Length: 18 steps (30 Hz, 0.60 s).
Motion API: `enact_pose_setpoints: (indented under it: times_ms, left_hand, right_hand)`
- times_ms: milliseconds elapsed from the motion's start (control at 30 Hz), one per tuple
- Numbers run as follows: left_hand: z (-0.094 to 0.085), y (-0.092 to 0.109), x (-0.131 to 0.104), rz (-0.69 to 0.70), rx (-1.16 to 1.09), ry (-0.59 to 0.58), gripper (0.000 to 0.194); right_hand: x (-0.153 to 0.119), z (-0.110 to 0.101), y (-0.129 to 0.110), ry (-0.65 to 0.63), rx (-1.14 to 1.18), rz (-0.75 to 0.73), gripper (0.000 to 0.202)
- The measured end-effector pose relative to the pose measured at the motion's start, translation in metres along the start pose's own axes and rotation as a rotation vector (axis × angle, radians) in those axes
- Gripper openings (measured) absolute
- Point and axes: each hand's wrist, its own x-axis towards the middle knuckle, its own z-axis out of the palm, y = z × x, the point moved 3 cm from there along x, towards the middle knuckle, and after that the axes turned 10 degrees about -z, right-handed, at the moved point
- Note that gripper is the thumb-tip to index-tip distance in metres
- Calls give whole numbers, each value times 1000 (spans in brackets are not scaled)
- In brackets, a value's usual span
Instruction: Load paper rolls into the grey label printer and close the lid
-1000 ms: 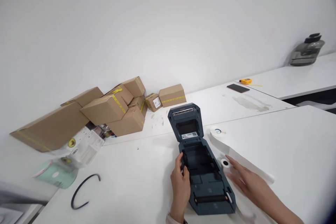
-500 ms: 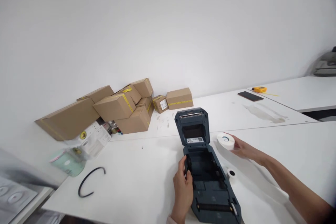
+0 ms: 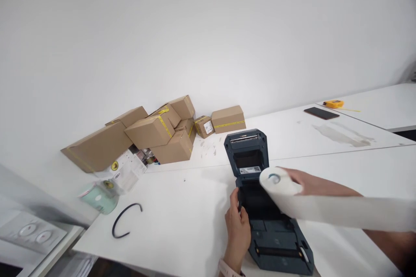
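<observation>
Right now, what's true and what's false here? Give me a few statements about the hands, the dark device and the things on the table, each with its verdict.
1. The left hand grips the side of the dark device. True.
2. The lid of the dark device is closed. False: it stands open.
3. The right hand holds a white roll with a strip trailing from it. True.
4. The black curved strip lies on top of the cardboard boxes. False: it lies on the white table.
5. A yellow tape measure lies near the flat black slab. True.
</observation>
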Motion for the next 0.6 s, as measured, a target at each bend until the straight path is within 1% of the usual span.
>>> enact_pose_setpoints:
  times_ms: [33, 100, 133, 167, 233, 300, 400, 500, 600]
  left_hand:
    - [-1, 0, 0, 9, -10, -17, 58]
    - [-3, 0, 2, 27, -41, -58, 55]
    - [-4, -1, 2, 32, -58, -79, 54]
    - [-6, -2, 3, 32, -71, -97, 53]
    - [-8, -6, 4, 23, -80, -114, 52]
    - [-9, -11, 5, 13, -66, -107, 53]
    - [-9, -14, 7, 23, -53, -90, 52]
    - [-8, -14, 6, 32, -46, -80, 52]
    - [-8, -11, 5, 29, -55, -85, 53]
  right_hand:
    - [7, 3, -10, -158, 61, -6, 41]
    - [20, 8, -25, -529, 167, 13, 49]
    - [24, 10, -29, -673, 184, 24, 54]
    - [27, 11, -31, -759, 171, 34, 59]
    - [32, 14, -29, -780, 84, 38, 65]
    - [30, 21, -23, -803, 2, 39, 69]
    - [23, 31, -13, -832, -107, 44, 69]
    - [21, 36, -10, -845, -154, 20, 67]
    - [20, 41, -7, -856, -200, 24, 72]
